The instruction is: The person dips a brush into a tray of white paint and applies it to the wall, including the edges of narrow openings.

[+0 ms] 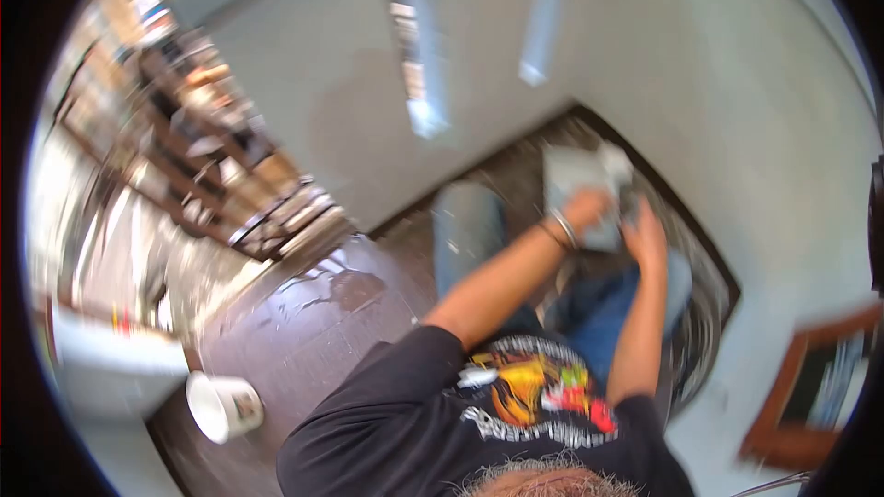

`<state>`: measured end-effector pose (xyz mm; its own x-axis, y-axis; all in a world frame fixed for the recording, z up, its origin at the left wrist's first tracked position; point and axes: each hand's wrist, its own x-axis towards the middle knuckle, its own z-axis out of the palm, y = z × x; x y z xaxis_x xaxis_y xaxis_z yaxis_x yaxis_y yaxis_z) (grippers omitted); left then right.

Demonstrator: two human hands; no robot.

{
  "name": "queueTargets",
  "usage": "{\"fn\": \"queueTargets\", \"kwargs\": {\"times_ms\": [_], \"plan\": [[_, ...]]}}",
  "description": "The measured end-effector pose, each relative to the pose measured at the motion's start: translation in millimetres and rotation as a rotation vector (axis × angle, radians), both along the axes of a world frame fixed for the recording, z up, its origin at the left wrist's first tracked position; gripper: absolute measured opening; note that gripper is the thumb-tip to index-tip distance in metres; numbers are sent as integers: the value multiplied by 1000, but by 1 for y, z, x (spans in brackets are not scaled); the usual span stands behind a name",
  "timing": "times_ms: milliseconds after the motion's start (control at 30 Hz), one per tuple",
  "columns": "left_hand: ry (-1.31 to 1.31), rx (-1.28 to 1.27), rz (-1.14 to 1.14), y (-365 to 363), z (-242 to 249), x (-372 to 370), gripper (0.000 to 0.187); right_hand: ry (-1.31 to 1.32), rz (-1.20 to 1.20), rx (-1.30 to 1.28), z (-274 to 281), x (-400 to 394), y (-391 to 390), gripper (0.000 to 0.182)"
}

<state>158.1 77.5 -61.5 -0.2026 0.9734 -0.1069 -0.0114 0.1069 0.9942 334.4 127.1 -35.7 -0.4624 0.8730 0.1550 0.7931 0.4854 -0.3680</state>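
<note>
My left hand [587, 210], with bands at its wrist, is closed in front of a pale grey, box-like thing [571, 171]. What its fingers hold is blurred. Close beside it on the right is my right hand [647, 237], its fingers pointing up and smeared by motion. A white, soft-looking patch [614, 163] shows at the upper right of the pale thing. Both hands are above my bent legs in blue jeans [599, 313], near the corner of the walls.
A white bucket [221, 408] stands on the brown tiled floor at the lower left. Wet patches [354, 290] shine on the tiles. An opening with dark bars [184, 147] is at the left. A wooden frame [801, 391] is on the right wall.
</note>
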Motion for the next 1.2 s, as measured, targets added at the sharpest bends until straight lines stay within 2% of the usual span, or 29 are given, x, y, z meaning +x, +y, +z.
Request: {"fn": "queueTargets", "kwargs": {"times_ms": [33, 67, 100, 133, 167, 200, 333, 433, 467, 567, 600, 667, 733, 800, 833, 867, 900, 933, 967, 1000, 1033, 1067, 1100, 1200], "plan": [[39, 27, 4, 3, -7, 3, 18, 43, 2, -86, -2, -5, 7, 71], [-3, 24, 27, 5, -12, 5, 18, 80, 37, -18, -11, -9, 14, 64], [-280, -47, 119, -5, 0, 10, 27, 115, -5, -5, -4, -19, 8, 53], [-317, -6, 138, -4, -4, 8, 30, 242, 35, 139, -5, -27, 9, 36], [-275, -16, 87, -17, 9, 1, 29, 230, 42, 116, 0, -36, 9, 31], [-256, -10, 117, -14, 2, -3, 30, 219, 33, 91, 3, -44, 9, 27], [-173, -9, 200, -23, 9, -29, 32, 313, 278, 69, -16, -68, 6, 20], [-170, 27, 266, -28, 8, -35, 31, 452, 213, -33, -31, -76, -6, 23], [-164, 18, 273, -30, 8, -37, 31, 452, 235, 57, -40, -75, -1, 36], [-150, -8, 271, -44, 17, -31, 31, 629, 337, 169, -44, -82, -2, 56], [-149, -33, 243, -46, 19, -27, 32, 561, 323, -99, -47, -81, 4, 71], [-151, -71, 232, -44, 15, -22, 31, 650, 435, -123, -39, -89, -11, 72], [112, 43, 158, -42, 6, -25, 29, 742, 487, -78, -40, -88, -15, 71], [332, 70, -22, -33, -6, -15, 28, 845, 517, 44, -57, -88, -6, 69], [-95, -98, 44, -38, 10, -10, 27, 734, 404, 36, -46, -83, -16, 65], [-87, -75, 30, -38, 16, -8, 27, 725, 327, 22, -51, -80, -11, 61], [-79, -53, 15, -38, 21, -6, 28, 706, 238, -211, -53, -73, -8, 54], [-139, -89, 15, -41, 40, -1, 29, 863, 223, -133, -42, -79, -14, 49], [-191, -125, 30, -36, 46, 0, 31, 755, 186, 116, -50, -78, -1, 45], [-149, -131, -11, -24, 37, -2, 34, 773, 133, -8, -47, -77, 5, 42], [-105, -132, -40, -13, 27, -6, 37, 801, 135, 91, -55, -80, 20, 35], [-72, -157, -134, -8, 27, -9, 45, 766, 20, 36, -57, -83, 28, 32], [107, -95, -200, -5, 28, -12, 46, 731, -88, -20, -61, -86, 41, 29], [580, 51, -418, -17, 57, -27, 47, 807, -178, -25, -114, -93, 97, 31]]}}
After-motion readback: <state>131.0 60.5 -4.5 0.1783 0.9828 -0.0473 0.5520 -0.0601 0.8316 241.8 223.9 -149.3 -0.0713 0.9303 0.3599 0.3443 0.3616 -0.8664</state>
